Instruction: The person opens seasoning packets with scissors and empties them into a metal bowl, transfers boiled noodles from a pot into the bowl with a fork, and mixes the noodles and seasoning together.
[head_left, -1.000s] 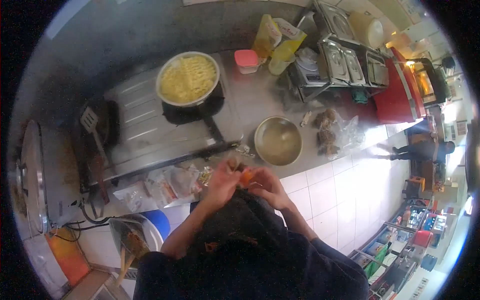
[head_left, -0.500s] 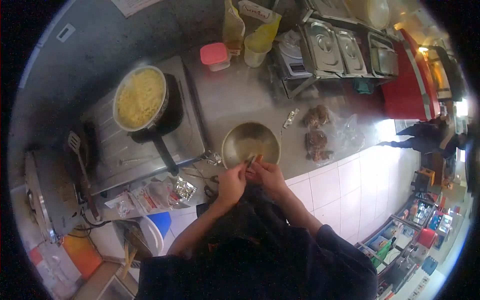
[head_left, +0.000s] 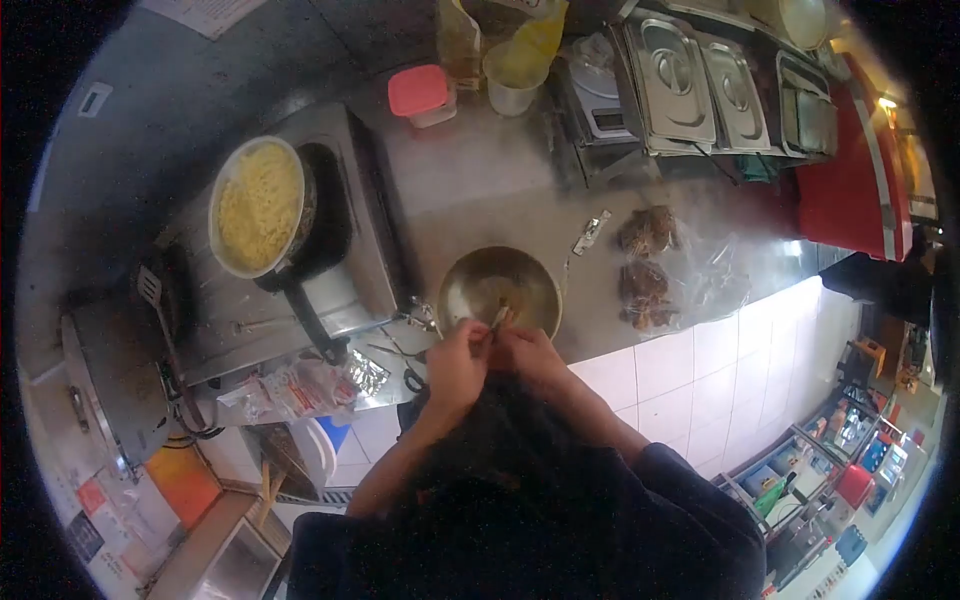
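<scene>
Both hands meet over the near rim of a round metal bowl [head_left: 470, 275] on the steel counter. My left hand [head_left: 459, 364] is closed, its fingertips pinching a small brownish strip [head_left: 502, 314] that I cannot identify. Pressed close beside it, my right hand [head_left: 530, 356] grips the same strip. The bowl's inside looks shiny, with something faint and brownish near the fingers. Scissors [head_left: 412, 378] and crumpled foil [head_left: 366, 372] lie left of my left hand. To the right of the bowl are a foil scrap [head_left: 592, 232] and bagged dark brown chunks [head_left: 648, 285].
A pan of pale yellow shredded food [head_left: 262, 205] sits on the stove at left, its handle pointing toward me. Behind are a pink-lidded tub [head_left: 420, 92], a white cup [head_left: 512, 85], a scale [head_left: 605, 118] and lidded steel pans [head_left: 672, 85]. A person [head_left: 870, 285] stands far right.
The view has shifted slightly. My hands stay together over the bowl's near edge, and their fingers have moved a little around the small strip.
</scene>
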